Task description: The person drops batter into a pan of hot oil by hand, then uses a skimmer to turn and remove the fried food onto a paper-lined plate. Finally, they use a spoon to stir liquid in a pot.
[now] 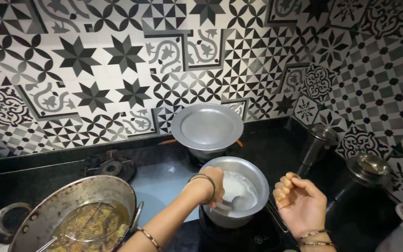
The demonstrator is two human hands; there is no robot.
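A steel pot of white liquid sits on the front burner of a black stove. My left hand reaches over the pot's rim and is closed around a metal spoon that dips into the liquid. My right hand hovers just right of the pot with its fingers curled in and nothing visible in them. A thin metal tong handle lies against the pot's right side, below that hand. Both wrists wear bangles.
Behind stands a second pot under a round steel plate. A large wok with oil, fried bits and a wire skimmer sits front left. Steel containers stand on the right. An unused burner is at left.
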